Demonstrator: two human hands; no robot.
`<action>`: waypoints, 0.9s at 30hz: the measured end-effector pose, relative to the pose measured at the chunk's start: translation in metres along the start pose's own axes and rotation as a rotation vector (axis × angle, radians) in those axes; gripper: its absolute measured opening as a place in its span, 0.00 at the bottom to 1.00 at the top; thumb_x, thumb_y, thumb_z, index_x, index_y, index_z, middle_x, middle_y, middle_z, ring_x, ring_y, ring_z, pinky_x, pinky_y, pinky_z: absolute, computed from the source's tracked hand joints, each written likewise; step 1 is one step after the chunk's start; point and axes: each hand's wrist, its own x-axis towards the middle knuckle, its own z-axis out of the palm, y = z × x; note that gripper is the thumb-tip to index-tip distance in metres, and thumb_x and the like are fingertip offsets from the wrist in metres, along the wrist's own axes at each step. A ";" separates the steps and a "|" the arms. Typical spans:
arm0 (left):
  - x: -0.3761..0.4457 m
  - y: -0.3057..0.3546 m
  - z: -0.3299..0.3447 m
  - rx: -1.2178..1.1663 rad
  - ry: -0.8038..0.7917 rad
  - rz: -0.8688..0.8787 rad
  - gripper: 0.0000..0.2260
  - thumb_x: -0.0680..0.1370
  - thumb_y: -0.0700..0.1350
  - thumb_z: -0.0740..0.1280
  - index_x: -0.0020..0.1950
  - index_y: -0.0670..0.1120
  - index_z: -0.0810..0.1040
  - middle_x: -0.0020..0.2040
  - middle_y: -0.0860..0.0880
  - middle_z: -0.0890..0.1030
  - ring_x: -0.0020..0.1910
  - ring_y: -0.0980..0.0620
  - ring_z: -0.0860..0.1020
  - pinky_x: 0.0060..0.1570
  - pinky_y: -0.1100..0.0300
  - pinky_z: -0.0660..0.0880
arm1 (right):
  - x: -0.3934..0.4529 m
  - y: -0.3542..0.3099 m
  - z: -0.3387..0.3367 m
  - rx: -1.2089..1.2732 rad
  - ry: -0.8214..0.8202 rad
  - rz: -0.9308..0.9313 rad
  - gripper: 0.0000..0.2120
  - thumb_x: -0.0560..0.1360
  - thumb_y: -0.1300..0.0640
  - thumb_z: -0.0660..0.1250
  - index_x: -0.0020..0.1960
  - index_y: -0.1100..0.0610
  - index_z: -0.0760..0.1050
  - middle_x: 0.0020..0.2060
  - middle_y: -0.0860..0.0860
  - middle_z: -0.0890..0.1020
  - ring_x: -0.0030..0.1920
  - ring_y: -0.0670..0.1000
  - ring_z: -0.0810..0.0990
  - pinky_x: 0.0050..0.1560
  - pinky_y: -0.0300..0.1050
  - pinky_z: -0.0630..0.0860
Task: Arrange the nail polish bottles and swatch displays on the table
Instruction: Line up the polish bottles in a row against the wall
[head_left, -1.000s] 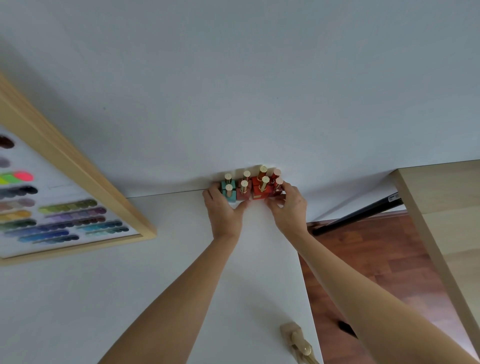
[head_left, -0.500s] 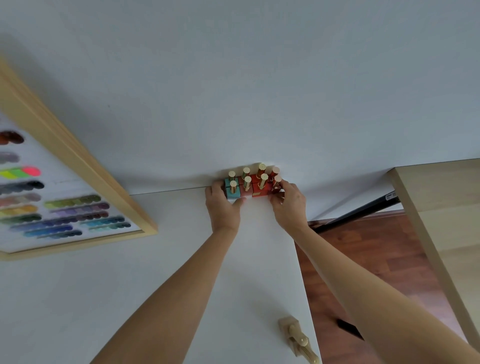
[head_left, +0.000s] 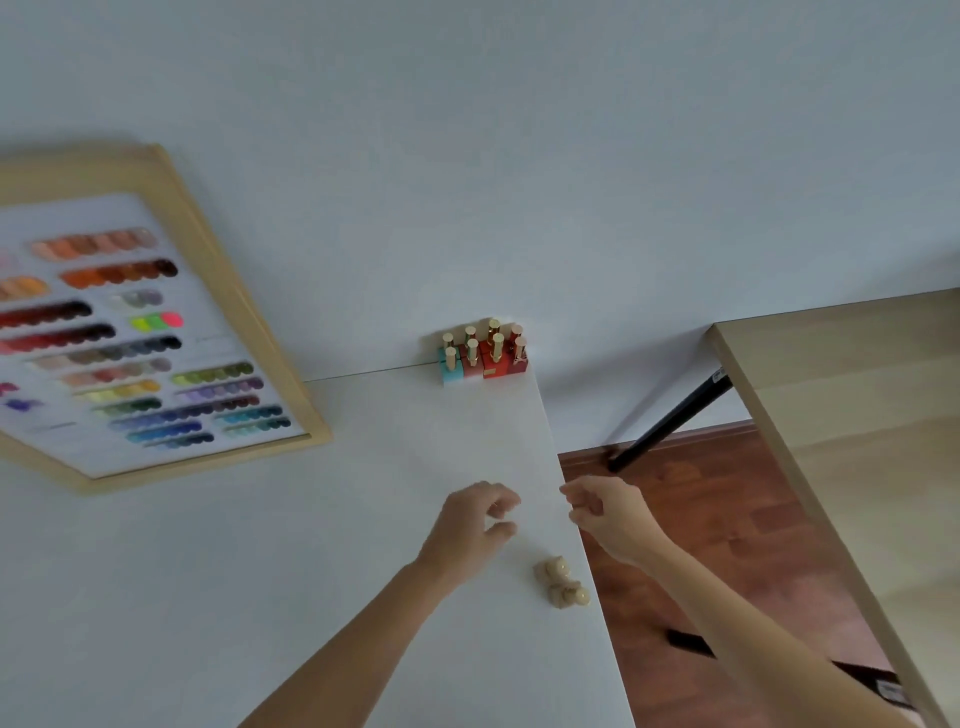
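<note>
On the white counter (head_left: 260, 571), 8 gold-capped nail polish bottles (head_left: 483, 353) stand packed against the wall at 12 o'clock by the right edge, with the framed swatch display (head_left: 150, 332) leaning at 10 o'clock. 2 beige bottles (head_left: 561, 584) sit at 5 o'clock near that edge — bare counter lies between. The left hand (head_left: 472, 530) and right hand (head_left: 608, 514) hover loosely curled, holding nothing, the right past the edge over the wood floor (head_left: 727, 519).

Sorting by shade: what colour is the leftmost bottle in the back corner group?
Teal leftmost bottle, gold cap; head view.
</note>
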 end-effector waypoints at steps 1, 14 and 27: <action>-0.010 0.004 0.007 0.058 -0.096 0.016 0.15 0.72 0.38 0.71 0.58 0.47 0.78 0.53 0.50 0.80 0.50 0.55 0.78 0.51 0.64 0.73 | -0.015 0.008 0.002 -0.007 -0.043 0.016 0.16 0.71 0.65 0.68 0.57 0.55 0.79 0.45 0.46 0.82 0.45 0.43 0.79 0.48 0.32 0.75; -0.045 0.017 0.059 0.374 -0.007 0.019 0.07 0.78 0.44 0.62 0.54 0.46 0.77 0.51 0.48 0.80 0.50 0.48 0.78 0.50 0.54 0.77 | -0.096 0.024 0.048 0.011 0.043 0.036 0.16 0.65 0.60 0.75 0.50 0.49 0.77 0.44 0.44 0.78 0.35 0.40 0.77 0.35 0.29 0.72; -0.038 0.012 0.058 0.354 -0.138 0.166 0.14 0.75 0.39 0.65 0.60 0.48 0.72 0.58 0.46 0.75 0.56 0.46 0.76 0.53 0.54 0.75 | -0.088 0.018 0.057 -0.075 0.080 -0.007 0.09 0.68 0.65 0.70 0.44 0.54 0.79 0.40 0.49 0.79 0.36 0.43 0.77 0.39 0.29 0.72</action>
